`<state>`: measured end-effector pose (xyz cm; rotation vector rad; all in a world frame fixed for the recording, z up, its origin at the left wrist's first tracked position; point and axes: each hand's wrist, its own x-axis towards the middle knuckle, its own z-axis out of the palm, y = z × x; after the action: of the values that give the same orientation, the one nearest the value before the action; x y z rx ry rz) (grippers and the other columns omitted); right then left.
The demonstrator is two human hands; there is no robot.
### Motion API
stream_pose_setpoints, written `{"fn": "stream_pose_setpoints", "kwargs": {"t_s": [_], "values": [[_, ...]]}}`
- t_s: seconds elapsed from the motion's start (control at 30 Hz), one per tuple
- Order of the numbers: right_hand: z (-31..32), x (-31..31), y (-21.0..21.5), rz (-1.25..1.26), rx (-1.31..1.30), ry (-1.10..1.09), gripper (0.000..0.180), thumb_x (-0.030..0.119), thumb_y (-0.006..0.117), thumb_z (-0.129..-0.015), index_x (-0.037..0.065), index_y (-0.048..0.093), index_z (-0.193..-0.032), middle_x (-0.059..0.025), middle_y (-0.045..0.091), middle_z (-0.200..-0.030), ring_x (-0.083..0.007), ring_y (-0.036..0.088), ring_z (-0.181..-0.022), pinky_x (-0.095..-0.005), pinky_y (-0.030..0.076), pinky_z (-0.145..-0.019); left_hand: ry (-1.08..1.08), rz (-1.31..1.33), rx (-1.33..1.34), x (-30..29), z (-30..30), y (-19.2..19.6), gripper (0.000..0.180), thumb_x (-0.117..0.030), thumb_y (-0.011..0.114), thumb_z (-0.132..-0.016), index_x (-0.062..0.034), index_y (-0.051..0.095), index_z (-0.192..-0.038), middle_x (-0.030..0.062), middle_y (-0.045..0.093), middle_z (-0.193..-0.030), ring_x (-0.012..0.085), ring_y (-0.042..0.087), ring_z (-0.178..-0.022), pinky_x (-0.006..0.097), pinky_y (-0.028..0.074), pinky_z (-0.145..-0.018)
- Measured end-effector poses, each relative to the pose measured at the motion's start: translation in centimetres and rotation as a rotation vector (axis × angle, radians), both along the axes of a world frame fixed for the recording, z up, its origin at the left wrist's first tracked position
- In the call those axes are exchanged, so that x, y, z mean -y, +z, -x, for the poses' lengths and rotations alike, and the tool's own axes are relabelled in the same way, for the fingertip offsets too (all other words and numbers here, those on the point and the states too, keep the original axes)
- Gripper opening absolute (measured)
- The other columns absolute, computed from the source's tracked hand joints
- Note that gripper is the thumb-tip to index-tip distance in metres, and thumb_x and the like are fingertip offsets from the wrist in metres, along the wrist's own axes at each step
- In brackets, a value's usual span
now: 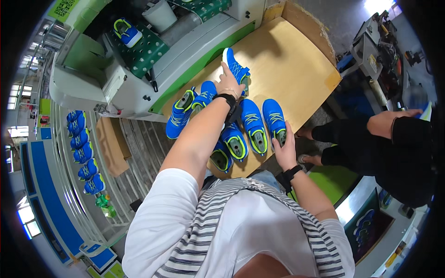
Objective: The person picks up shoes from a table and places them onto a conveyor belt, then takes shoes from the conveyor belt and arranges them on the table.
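Observation:
My left hand [229, 84] grips the side of a blue shoe [235, 67] on the tan board, the index finger stretched along its edge. A dark band circles that wrist. Left of this hand lie two more blue shoes with lime linings, a tilted one [178, 116] and one [204, 95] partly behind the hand. My right hand [285, 150] holds the heel of the rightmost blue shoe [273, 116], thumb and fingers on either side. Beside it stands a row of similar shoes, including one [252, 123] with its toe pointing away; my left forearm partly covers others.
The tan board [296, 60] has a raised cardboard edge [310, 23]. A grey-green machine [185, 60] borders it, with a shoe [127, 32] on its green dotted belt. Several shoes line a rack [83, 148] at left. Another person [384, 143] stands at right, holding a shoe.

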<state>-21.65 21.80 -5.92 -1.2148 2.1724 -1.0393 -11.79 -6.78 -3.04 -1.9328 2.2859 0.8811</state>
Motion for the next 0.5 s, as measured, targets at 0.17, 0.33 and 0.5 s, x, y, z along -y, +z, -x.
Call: {"fn": "stream_pose_setpoints", "kwargs": {"t_s": [0.17,0.33,0.5], "values": [[0.6,-0.4,0.0,-0.056,0.037,-0.028,0.076,0.007,0.066,-0.085,0.004,0.026,-0.149,-0.025,0.042,-0.141,-0.0398,0.042,-0.13,-0.0417,0.034,-0.11,0.276,-0.391,-0.721,2.0,-0.4,2.0,0.079,-0.024,0.076,-0.081,0.0015,0.033,-0.142,0.018,0.061,-0.124,0.0284,0.065,-0.106,0.042,0.055,-0.088],[0.7,0.1,-0.7,0.078,0.188,-0.026,0.072,0.004,0.068,-0.082,-0.001,0.032,-0.145,-0.0214,0.046,-0.14,-0.0327,0.046,-0.129,-0.0382,0.036,-0.108,0.161,-0.835,-1.669,3.7,-9.5,3.9,0.042,-0.016,0.062,-0.092,-0.0018,0.051,-0.13,0.0108,0.064,-0.122,0.0238,0.064,-0.11,0.043,0.051,-0.096],[5.2,5.0,2.0,0.134,0.486,-0.077,0.065,0.005,0.067,-0.087,0.0,0.034,-0.143,-0.0171,0.047,-0.137,-0.0248,0.047,-0.127,-0.0362,0.036,-0.108,0.159,-0.716,-1.872,2.8,-15.8,11.7,0.06,-0.043,0.055,-0.094,-0.0053,0.045,-0.139,0.0153,0.049,-0.142,0.0437,0.043,-0.132,0.057,0.043,-0.103]]}}
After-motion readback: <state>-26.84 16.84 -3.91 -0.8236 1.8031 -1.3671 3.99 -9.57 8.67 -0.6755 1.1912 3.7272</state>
